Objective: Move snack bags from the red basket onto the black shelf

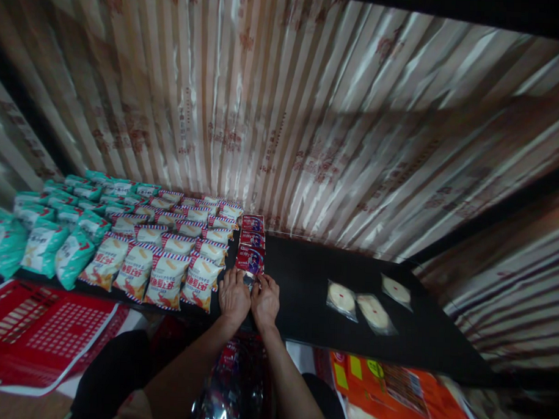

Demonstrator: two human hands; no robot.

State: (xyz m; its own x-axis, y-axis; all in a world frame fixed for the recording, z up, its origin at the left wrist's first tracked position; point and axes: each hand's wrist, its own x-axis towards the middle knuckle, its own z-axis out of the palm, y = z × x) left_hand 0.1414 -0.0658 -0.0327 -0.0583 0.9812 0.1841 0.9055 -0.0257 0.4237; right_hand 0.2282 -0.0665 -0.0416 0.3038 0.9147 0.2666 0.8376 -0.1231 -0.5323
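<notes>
Both my hands rest side by side at the front edge of a black shelf (pixel 313 296). My left hand (pixel 233 296) lies with fingers pressed together on a small red and blue snack packet (pixel 250 261), the nearest one of a short row running back to the wall. My right hand (pixel 265 300) pinches the same packet's near edge. Left of the row lie several white, red and blue snack bags (pixel 167 279), and farther left several teal bags (pixel 40 244).
Three clear packets with round pale cakes (pixel 372 310) lie on the shelf to the right. A red plastic basket (pixel 32 335) sits low at the left. An orange bag (pixel 392 390) lies below the shelf at the right. Striped shiny foil (pixel 310 113) covers the wall behind.
</notes>
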